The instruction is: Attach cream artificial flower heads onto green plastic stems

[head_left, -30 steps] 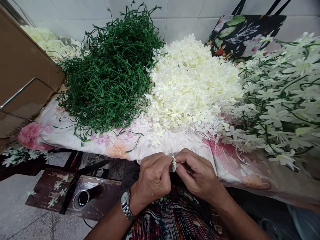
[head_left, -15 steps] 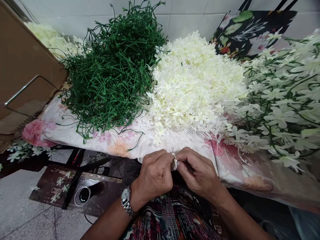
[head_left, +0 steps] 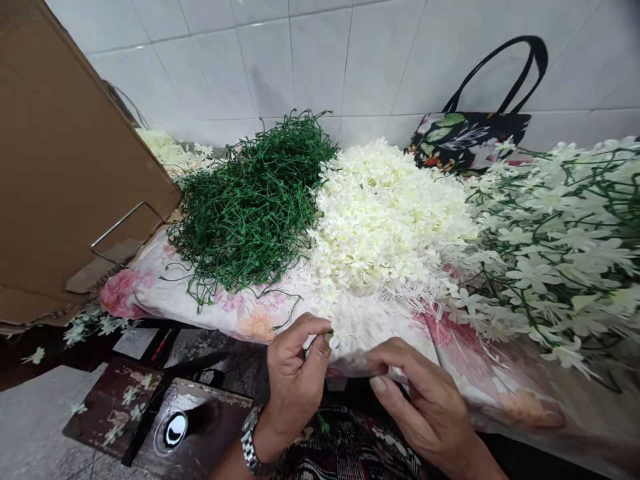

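Note:
My left hand (head_left: 299,373) is closed in a pinch near the front edge of the cloth-covered table (head_left: 373,320). Between its thumb and forefinger shows the green end of a thin plastic stem, with pale petals right beside it. Below the same hand, a green stem tip (head_left: 324,423) hangs over my lap. My right hand (head_left: 420,400) is apart from the left, thumb and forefinger separated with nothing visible between them. Beyond the hands lie a heap of green stems (head_left: 250,213) on the left and a pile of loose cream artificial blossoms (head_left: 390,220) in the middle.
Assembled white flower sprays (head_left: 550,253) fill the right side. A floral bag (head_left: 470,140) leans against the tiled wall. A cardboard box (head_left: 75,147) stands at left. Below it, a low wooden bench (head_left: 215,407) carries a glass of dark liquid (head_left: 173,430).
My hands have come apart from the small white blossom they both held; the right has opened and moved right. The view has tilted up, showing more wall.

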A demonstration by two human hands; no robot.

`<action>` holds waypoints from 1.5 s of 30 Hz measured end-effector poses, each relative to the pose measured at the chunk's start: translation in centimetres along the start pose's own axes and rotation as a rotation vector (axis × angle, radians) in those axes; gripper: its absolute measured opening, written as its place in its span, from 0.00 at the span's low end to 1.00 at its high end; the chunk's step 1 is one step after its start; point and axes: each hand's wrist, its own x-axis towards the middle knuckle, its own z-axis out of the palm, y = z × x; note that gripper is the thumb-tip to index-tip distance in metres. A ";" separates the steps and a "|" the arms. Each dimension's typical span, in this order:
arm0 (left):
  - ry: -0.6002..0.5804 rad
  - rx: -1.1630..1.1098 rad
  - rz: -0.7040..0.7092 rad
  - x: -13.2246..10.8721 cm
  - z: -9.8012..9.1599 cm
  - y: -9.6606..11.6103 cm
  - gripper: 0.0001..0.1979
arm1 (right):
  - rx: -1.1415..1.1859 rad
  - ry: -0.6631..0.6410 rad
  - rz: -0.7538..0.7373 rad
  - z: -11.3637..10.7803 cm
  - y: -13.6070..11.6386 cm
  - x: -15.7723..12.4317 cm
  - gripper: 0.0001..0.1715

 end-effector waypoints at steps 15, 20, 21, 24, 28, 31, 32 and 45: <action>-0.074 0.137 0.247 0.3 0.6 0.7 0.10 | -0.135 0.150 -0.009 -0.7 -1.0 1.4 0.09; -0.145 0.233 0.326 0.1 0.5 0.5 0.09 | -0.161 0.091 -0.072 -0.8 -1.6 2.9 0.04; -0.151 0.246 0.334 0.0 0.5 0.4 0.09 | -0.156 0.084 -0.067 -0.7 -1.5 3.0 0.04; -0.172 0.277 0.345 0.1 0.5 0.1 0.09 | -0.164 0.069 -0.053 -0.4 -1.1 2.8 0.05; -0.186 0.312 0.344 0.1 0.9 -0.1 0.10 | -0.177 0.043 -0.046 -0.1 -0.4 2.5 0.06; -0.201 0.312 0.264 0.0 1.1 -0.1 0.10 | -0.156 0.036 -0.037 0.0 0.1 2.6 0.07; -0.202 0.293 0.219 0.1 1.0 -0.2 0.10 | -0.147 0.033 -0.038 0.0 0.3 2.7 0.07; 0.326 -0.441 -0.348 1.0 1.1 -0.5 0.04 | -0.104 -0.055 0.026 2.3 -0.5 0.4 0.08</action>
